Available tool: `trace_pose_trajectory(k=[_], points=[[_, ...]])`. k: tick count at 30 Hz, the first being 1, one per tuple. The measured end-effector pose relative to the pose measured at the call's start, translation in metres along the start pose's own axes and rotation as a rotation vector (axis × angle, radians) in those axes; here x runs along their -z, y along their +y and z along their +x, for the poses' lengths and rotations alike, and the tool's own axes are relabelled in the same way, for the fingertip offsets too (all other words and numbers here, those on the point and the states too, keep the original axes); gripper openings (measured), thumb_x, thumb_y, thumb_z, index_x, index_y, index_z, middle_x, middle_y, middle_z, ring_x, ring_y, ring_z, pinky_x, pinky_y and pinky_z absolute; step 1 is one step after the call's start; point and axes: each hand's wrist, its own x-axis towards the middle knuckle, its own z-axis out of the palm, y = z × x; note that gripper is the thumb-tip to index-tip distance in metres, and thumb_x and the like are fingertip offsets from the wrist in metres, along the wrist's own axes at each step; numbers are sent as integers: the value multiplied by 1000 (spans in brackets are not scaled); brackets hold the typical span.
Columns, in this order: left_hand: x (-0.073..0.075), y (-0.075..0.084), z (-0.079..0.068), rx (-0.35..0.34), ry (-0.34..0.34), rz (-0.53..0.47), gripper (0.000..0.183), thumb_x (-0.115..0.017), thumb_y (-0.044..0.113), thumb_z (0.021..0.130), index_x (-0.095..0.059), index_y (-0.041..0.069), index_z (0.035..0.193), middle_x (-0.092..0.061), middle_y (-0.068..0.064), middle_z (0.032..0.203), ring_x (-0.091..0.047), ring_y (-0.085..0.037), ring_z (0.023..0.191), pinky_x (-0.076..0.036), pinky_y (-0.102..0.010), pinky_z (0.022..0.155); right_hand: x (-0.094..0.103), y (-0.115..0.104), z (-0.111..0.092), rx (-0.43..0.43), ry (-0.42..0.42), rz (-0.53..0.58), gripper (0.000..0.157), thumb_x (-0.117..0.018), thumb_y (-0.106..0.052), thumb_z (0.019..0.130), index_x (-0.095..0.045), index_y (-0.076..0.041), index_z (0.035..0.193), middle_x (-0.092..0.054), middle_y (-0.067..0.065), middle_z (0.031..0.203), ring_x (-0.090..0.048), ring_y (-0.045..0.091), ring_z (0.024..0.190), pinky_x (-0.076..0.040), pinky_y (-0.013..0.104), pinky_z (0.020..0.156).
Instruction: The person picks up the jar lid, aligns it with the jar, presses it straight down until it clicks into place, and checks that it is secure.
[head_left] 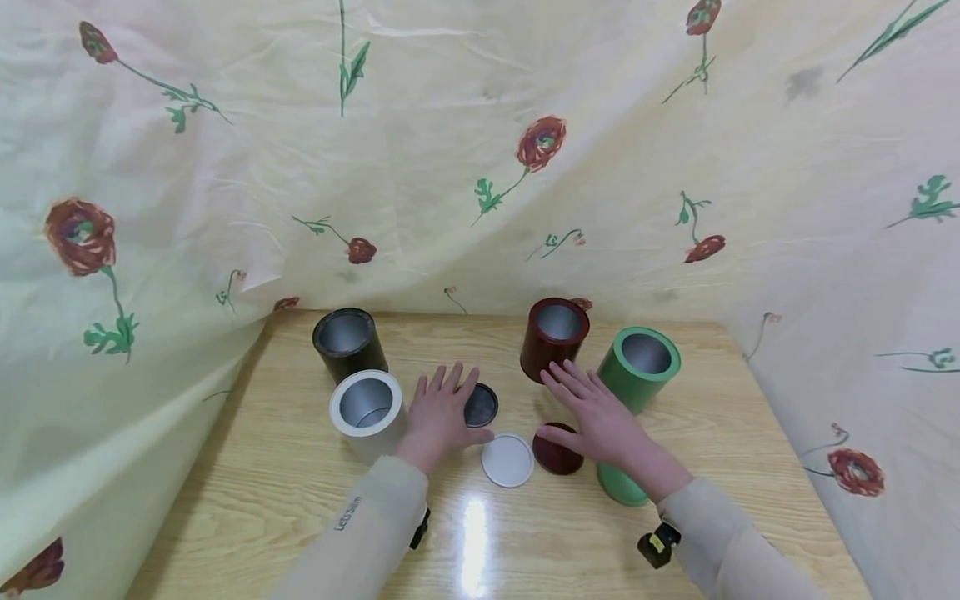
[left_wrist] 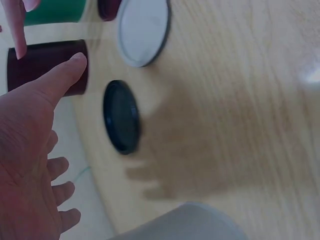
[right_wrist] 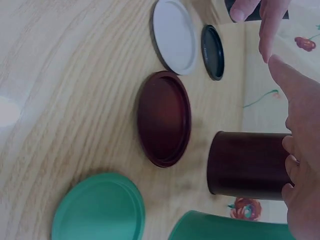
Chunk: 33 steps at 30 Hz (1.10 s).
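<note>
My left hand (head_left: 441, 415), fingers spread and straight, hovers over the table beside the white canister (head_left: 367, 404) and overlaps the black lid (head_left: 481, 407) in the head view. My right hand (head_left: 600, 412) is spread out above the dark red lid (head_left: 558, 450), in front of the dark red canister (head_left: 551, 346) and the green canister (head_left: 633, 367). Neither hand holds anything. Between the hands lies a white lid (head_left: 507, 461). The green lid (head_left: 622, 486) is partly hidden under the right wrist; the right wrist view shows it flat on the wood (right_wrist: 102, 210).
Behind the white canister stands a black canister (head_left: 347, 342). All the canisters are without lids, their grey insides showing. A wooden table (head_left: 247, 517) carries everything. Flowered cloth (head_left: 420, 192) hangs along its back and both sides.
</note>
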Motion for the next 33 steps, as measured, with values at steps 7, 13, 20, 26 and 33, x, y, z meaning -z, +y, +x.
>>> trace_pose_trajectory(k=[7,13,20,26,33], points=[[-19,-9,11,15,-33,-18,102,-74,65,92,-27,21,172,-24,-11,177,-17,-38,164,-15,-59,132,-16,4,7,15,-28,21,82,-76,-45,98,-45,-4,162,-40,21,169,-29,45,159,-27,67,125],[-22,-12,15,5,-18,-5,101,-77,61,90,-33,17,170,-29,-14,175,-21,-40,163,-19,-60,130,-28,7,13,32,-18,22,81,-77,-45,97,-49,-3,160,-42,21,167,-32,45,157,-29,68,124],[-25,-14,24,21,-54,60,104,-78,64,90,-33,15,170,-29,-14,175,-23,-39,162,-22,-58,130,-42,10,22,30,-47,15,81,-76,-49,97,-50,-3,159,-43,19,167,-33,43,158,-28,67,125],[-28,-15,29,39,-82,95,104,-76,65,90,-33,15,170,-29,-13,175,-24,-38,162,-22,-57,130,-53,9,29,43,-82,14,78,-74,-48,99,-50,-3,158,-45,21,165,-35,44,156,-31,66,124],[-31,-16,32,49,-102,97,102,-73,66,92,-33,14,169,-29,-12,175,-24,-37,162,-23,-56,130,-61,6,34,60,-89,34,79,-73,-49,100,-51,0,157,-47,23,163,-36,45,155,-32,64,124]])
